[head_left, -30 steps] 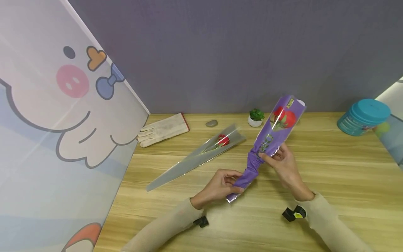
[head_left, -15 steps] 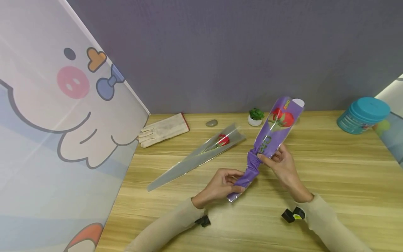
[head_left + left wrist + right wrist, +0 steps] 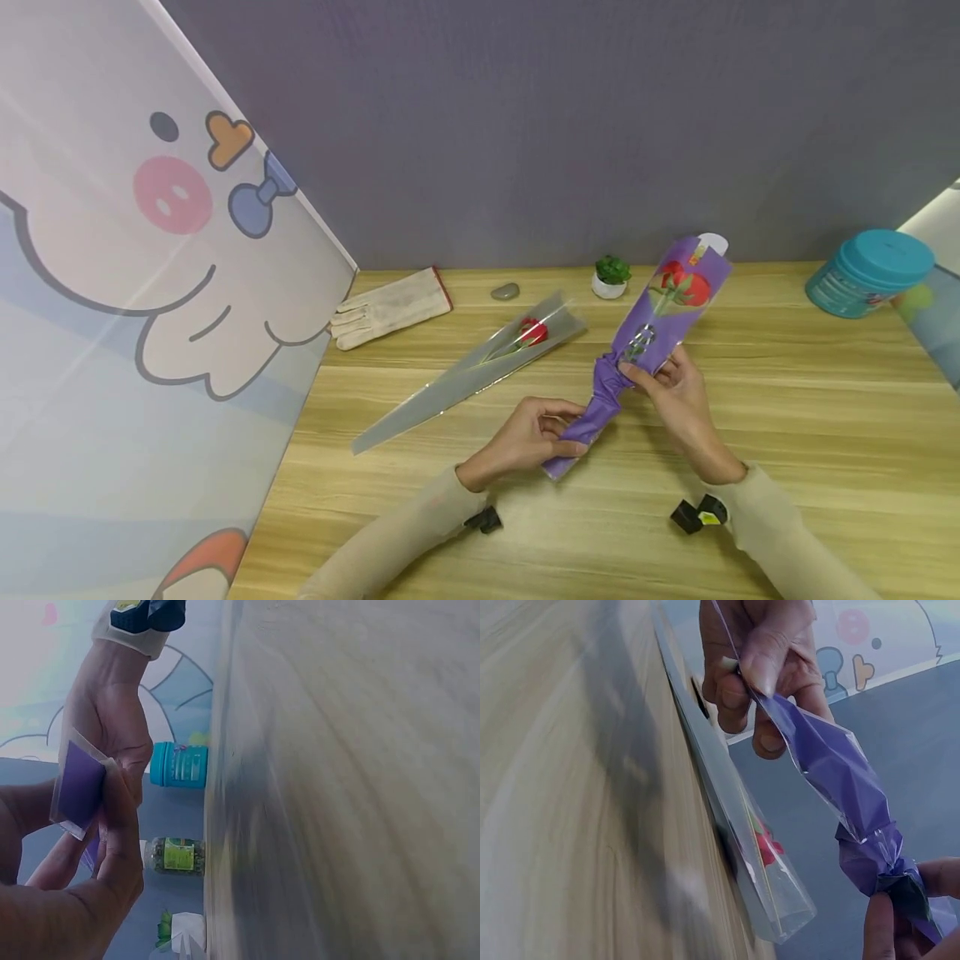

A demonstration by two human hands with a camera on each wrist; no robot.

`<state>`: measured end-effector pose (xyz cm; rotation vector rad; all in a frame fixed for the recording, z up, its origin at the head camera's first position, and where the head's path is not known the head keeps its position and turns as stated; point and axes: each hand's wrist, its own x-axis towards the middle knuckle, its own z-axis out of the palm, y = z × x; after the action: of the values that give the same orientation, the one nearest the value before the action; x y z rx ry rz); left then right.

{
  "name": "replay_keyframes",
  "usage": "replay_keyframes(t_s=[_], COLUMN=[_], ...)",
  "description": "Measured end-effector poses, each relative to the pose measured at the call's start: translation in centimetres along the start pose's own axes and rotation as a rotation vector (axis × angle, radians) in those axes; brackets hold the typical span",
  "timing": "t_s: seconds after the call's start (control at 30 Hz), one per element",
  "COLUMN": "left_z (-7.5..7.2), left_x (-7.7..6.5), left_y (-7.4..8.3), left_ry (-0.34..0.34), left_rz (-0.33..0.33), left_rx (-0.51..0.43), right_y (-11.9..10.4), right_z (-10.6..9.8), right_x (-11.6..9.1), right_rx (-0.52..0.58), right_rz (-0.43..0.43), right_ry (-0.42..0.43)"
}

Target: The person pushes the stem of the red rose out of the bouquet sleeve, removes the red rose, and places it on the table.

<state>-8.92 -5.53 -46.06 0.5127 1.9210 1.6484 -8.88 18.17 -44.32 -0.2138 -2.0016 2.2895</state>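
A purple flower sleeve [image 3: 639,321], twisted and crumpled in its lower half, is held tilted above the table. Red roses show on its wide upper part under shiny film; whether they are printed cannot be told. My left hand [image 3: 522,439] pinches the narrow bottom end between thumb and fingers. Higher up, my right hand [image 3: 678,400] grips the sleeve just above the twist, thumb in front and fingers behind. In the right wrist view the creased purple film [image 3: 844,776] runs between both hands. A clear sleeve with a red rose [image 3: 472,375] lies flat to the left.
Along the back are a work glove [image 3: 393,307], a grey stone [image 3: 505,291], a small potted plant [image 3: 611,277] and a teal tub [image 3: 866,275]. A labelled jar [image 3: 178,856] stands in the left wrist view; the purple sleeve mostly hides it from the head view.
The upper part of the purple sleeve has turned slightly and dipped a little, showing more of the white lid behind it. Both hands keep their grip, nearly in place.
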Motion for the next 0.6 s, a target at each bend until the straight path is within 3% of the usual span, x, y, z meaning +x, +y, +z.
replay_keyframes(t_s=[0.27, 0.6], left_z=[0.0, -0.3], left_x=[0.0, 0.0], left_y=[-0.2, -0.1], left_ry=[-0.018, -0.045], left_rz=[-0.022, -0.03], left_rx=[-0.024, -0.035], right_y=[-0.7, -2.0], right_z=[-0.5, -1.6], right_x=[0.7, 1.2], right_rx=[0.078, 0.212], right_rz=[0.021, -0.046], right_ry=[0.046, 0.052])
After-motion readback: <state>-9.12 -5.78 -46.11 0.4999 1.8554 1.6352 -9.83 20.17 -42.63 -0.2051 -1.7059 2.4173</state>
